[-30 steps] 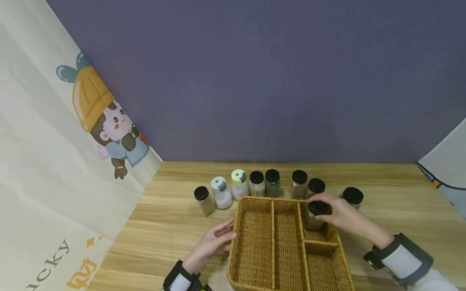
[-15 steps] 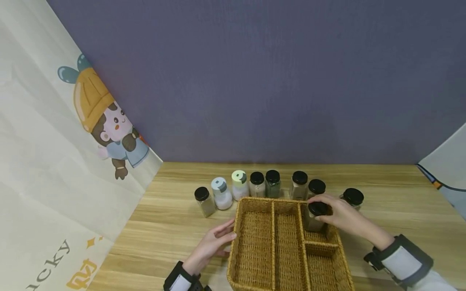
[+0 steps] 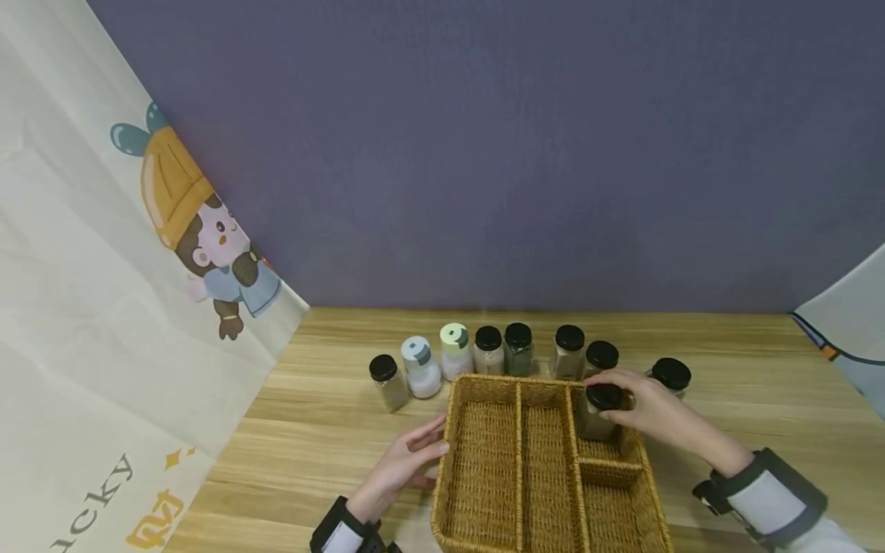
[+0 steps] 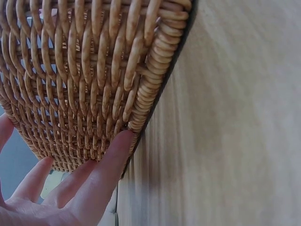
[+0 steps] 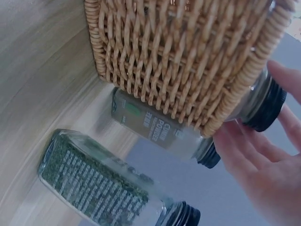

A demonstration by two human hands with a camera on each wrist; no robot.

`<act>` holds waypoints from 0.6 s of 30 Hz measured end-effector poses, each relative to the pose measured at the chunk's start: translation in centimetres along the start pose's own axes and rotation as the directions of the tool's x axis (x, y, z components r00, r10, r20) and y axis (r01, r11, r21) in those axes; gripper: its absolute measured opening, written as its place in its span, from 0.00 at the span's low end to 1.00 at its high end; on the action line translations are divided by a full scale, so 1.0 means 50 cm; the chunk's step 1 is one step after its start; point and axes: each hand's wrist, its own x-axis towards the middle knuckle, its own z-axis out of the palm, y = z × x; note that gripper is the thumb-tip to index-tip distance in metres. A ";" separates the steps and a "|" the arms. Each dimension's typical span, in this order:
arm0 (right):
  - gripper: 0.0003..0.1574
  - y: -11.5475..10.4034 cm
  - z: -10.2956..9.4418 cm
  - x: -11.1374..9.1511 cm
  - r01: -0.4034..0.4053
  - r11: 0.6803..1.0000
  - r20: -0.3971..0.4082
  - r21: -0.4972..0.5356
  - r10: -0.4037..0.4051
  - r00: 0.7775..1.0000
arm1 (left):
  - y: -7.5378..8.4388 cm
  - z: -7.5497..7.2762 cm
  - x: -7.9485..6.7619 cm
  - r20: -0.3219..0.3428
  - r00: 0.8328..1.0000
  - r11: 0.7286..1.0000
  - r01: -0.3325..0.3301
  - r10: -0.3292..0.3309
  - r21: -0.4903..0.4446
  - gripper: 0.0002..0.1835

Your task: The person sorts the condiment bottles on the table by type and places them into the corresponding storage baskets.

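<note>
A woven wicker basket [image 3: 518, 468] with several compartments stands on the wooden table. At its back-right compartment, my right hand [image 3: 650, 411] holds a black-lidded spice jar [image 3: 596, 421] near the top, thumb on one side and fingers on the other. The jar stands upright inside that compartment; in the right wrist view its black lid [image 5: 269, 106] shows above the rim, and the wicker hides most of its body. My left hand [image 3: 401, 465] rests its extended fingers against the basket's left wall; in the left wrist view, the fingertips [image 4: 123, 139] touch the weave low down.
Behind the basket stand several black-lidded spice jars [image 3: 518, 357] and two white shakers, one with a blue top [image 3: 420, 369], one with a yellow-green top [image 3: 455, 353]. A cumin powder jar [image 5: 150, 125] and a jar of green herbs [image 5: 99, 179] stand beside the basket.
</note>
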 end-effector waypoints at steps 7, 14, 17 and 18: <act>0.28 0.002 -0.014 -0.010 0.016 0.999 -0.074 -0.030 -0.018 0.997 | 0.003 0.003 -0.004 0.001 1.000 1.000 -0.005 0.005 0.004 0.32; 0.23 0.011 -0.035 -0.019 0.013 0.999 -0.107 -0.035 -0.017 0.994 | 0.003 0.002 -0.003 -0.008 1.000 1.000 -0.004 0.004 0.024 0.33; 0.21 0.016 -0.049 -0.021 -0.024 1.000 -0.087 -0.020 0.022 0.996 | 0.002 0.003 -0.002 -0.006 1.000 1.000 -0.004 0.004 0.022 0.32; 0.21 0.017 -0.054 -0.023 -0.035 0.999 -0.083 -0.014 0.033 0.996 | 0.002 0.003 -0.002 -0.005 1.000 1.000 -0.003 0.003 0.020 0.32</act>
